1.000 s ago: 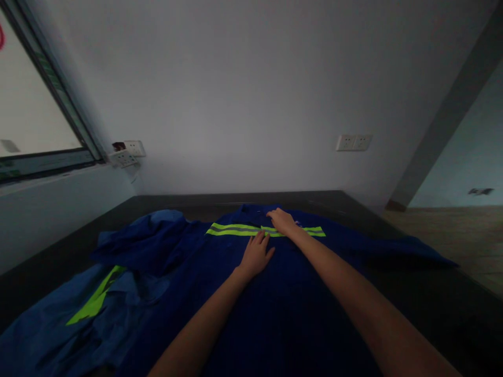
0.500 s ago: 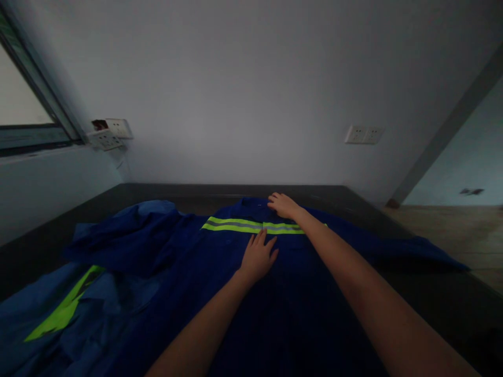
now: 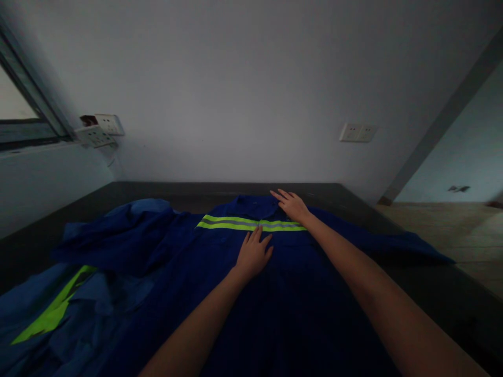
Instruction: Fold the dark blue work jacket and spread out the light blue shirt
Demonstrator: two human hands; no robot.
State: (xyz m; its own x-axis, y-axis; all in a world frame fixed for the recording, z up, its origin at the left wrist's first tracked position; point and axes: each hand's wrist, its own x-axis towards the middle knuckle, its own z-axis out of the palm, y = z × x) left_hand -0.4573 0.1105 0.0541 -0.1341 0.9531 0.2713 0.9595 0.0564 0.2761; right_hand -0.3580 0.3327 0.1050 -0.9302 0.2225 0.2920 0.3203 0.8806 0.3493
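Note:
A dark blue work jacket [image 3: 220, 256] lies spread on the dark table [image 3: 314, 191], its collar [image 3: 255, 205] toward the wall. A yellow-green and grey reflective stripe [image 3: 231, 223] crosses its chest. My left hand [image 3: 253, 254] rests on the jacket's front, fingers apart, their tips at the stripe near the middle. Just right of the collar is my right hand [image 3: 293, 206], fingers stretched out over the shoulder, with nothing visible in them. One sleeve [image 3: 408, 245] runs out to the right; the other lies bunched on the left.
Under and beside the jacket on the left lies a lighter blue garment [image 3: 106, 303] with a yellow-green stripe [image 3: 51, 314]. The wall [image 3: 228, 94] rises behind the table and carries a double socket [image 3: 357, 132]. A loose socket block [image 3: 94, 136] hangs near the window at left.
My right hand has shifted slightly right, away from the collar, and its fingers have spread. My left hand stays at the stripe. The whole view has moved a little.

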